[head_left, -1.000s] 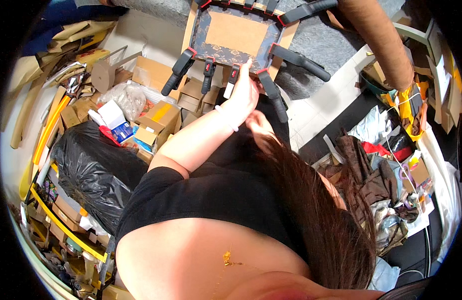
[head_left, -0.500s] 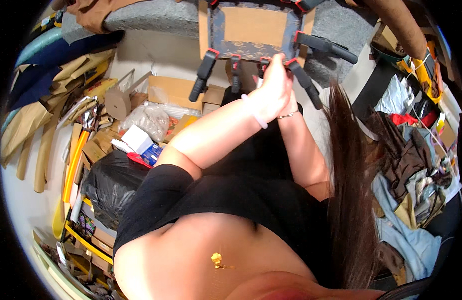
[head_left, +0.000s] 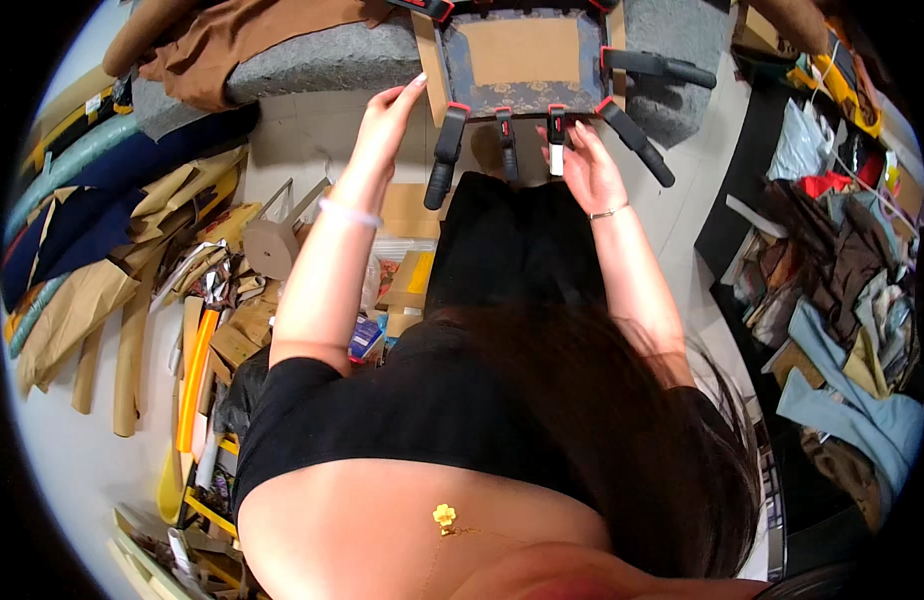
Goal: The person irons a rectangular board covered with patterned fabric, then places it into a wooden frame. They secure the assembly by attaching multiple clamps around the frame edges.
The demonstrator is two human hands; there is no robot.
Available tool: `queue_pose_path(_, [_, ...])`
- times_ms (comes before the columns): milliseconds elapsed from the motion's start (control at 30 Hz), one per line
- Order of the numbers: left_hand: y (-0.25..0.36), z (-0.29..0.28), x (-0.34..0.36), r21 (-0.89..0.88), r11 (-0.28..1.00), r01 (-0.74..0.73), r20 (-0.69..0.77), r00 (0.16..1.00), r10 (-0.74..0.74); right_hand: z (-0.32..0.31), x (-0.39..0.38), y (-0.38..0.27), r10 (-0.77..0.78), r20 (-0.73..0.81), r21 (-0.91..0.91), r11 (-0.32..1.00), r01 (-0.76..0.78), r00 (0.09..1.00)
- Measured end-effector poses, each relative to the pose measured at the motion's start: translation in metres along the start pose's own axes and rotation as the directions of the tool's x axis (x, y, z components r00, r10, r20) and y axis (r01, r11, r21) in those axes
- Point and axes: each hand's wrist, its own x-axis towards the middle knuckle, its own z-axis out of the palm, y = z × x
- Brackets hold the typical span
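A framed panel (head_left: 522,52) with dark patterned fabric around a tan middle lies at the edge of a grey-covered work surface. Black and red clamps grip its rim, among them a front left clamp (head_left: 446,155), a front right clamp (head_left: 637,142) and a side clamp (head_left: 658,66). My left hand (head_left: 384,125) is open, its fingers stretched up toward the wooden strip (head_left: 431,62) at the panel's left. Fingers apart, my right hand (head_left: 592,172) is beside the clamp with a white tip (head_left: 556,140), below the front edge. Whether it touches that clamp is unclear.
Brown leather (head_left: 252,40) drapes over the grey padded surface (head_left: 312,72). Rolls and brown paper (head_left: 92,285) lean at the left, near cardboard boxes (head_left: 407,212). On the right, fabric scraps (head_left: 822,250) are heaped over a dark surface.
My hands were together below the panel's front edge; now they are apart. The left has moved left to the panel's side, the right slightly right. The view has shifted a little.
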Motion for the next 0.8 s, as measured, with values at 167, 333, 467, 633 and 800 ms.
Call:
queue_pose_path(167, [-0.007,0.02,0.039,-0.282,0.939,0.196,0.466,0.884,-0.044,0.016,-0.003,-0.004,-0.045,-0.012,-0.167,0.985,0.042,0.999])
queue_pose_path(333, [-0.005,0.037,0.048,-0.424,0.895,0.136,0.463,0.882,0.086,0.004,-0.003,0.009,-0.04,-0.067,-0.574,0.819,-0.005,0.997])
queue_pose_path(467, [-0.01,0.045,0.05,-0.453,0.876,0.166,0.412,0.91,0.041,0.01,-0.006,0.019,-0.112,-0.24,-0.914,0.36,-0.186,0.964])
queue_pose_path(633, [-0.009,0.044,0.051,-0.429,0.886,0.178,0.397,0.918,0.008,0.032,0.001,0.018,-0.316,-0.346,-0.935,0.196,-0.296,0.884])
queue_pose_path(800, [-0.013,0.044,0.054,-0.419,0.894,0.161,0.377,0.926,0.01,0.035,0.002,0.023,-0.401,-0.361,-0.929,0.232,-0.288,0.842])
